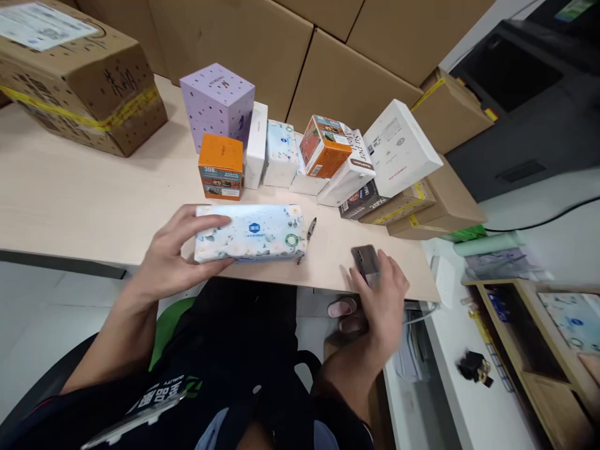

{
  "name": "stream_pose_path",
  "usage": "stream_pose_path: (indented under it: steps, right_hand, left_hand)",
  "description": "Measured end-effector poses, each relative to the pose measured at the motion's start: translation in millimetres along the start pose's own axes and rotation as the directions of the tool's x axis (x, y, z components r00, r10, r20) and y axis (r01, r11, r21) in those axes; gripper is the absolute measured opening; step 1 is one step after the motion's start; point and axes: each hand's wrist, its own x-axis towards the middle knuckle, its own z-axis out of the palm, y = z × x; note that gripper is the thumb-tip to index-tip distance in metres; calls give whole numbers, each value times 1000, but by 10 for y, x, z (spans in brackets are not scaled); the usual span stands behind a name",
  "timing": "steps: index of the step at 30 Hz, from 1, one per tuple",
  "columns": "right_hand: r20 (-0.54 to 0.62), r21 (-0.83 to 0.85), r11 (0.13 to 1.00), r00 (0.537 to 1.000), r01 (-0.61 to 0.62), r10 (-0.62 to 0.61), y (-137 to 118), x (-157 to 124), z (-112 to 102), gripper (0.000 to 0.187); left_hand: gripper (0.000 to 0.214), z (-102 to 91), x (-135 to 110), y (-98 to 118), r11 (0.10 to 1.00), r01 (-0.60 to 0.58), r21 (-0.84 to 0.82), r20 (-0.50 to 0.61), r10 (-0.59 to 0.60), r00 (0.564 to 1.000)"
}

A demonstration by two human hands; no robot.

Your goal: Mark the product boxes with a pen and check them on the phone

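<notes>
My left hand (175,253) grips a pack of tissues (253,228) at its left end, thumb below and fingers above. The pack is white and pale blue with a floral print, and is at the table's front edge. My right hand (382,294) is at a dark smartphone (365,259) near the table's right front corner. Its thumb and index finger are on either side of the phone's lower part, which they partly cover. A pen (312,228) lies by the right end of the tissue pack, partly hidden by it.
Along the back stand a purple box (218,100), an orange box (221,165), another orange box (325,147) on tissue packs, and a white box (400,150) on smaller boxes. A large taped carton (89,81) sits at left. A white side desk (473,406) is at right.
</notes>
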Motion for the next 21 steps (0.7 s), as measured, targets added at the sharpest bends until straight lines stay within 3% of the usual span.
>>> stream_pose_path:
  steps: [4, 9, 12, 16, 19, 21]
  right_hand:
    - [205, -57, 984, 962, -170, 178, 565, -81, -135, 95]
    - [286, -30, 997, 955, -67, 73, 949, -74, 44, 92]
    - [256, -99, 995, 965, -26, 50, 936, -83, 104, 87]
    - [234, -159, 987, 971, -17, 54, 705, -146, 58, 80]
    - [214, -67, 994, 972, -80, 93, 524, -241, -40, 83]
    - [243, 104, 982, 961, -158, 129, 455, -329, -106, 86]
  left_hand:
    - [48, 263, 65, -66, 997, 17, -70, 20, -16, 1000]
    - [48, 468, 74, -146, 996, 42, -76, 30, -40, 999]
    - [52, 523, 75, -200, 995, 53, -82, 39, -50, 998]
    - [55, 534, 78, -232, 994, 75, -81, 55, -71, 996]
    - [56, 529, 73, -242, 994, 65, -88, 64, -59, 996]
    - [58, 526, 69, -248, 995, 48, -83, 64, -43, 997]
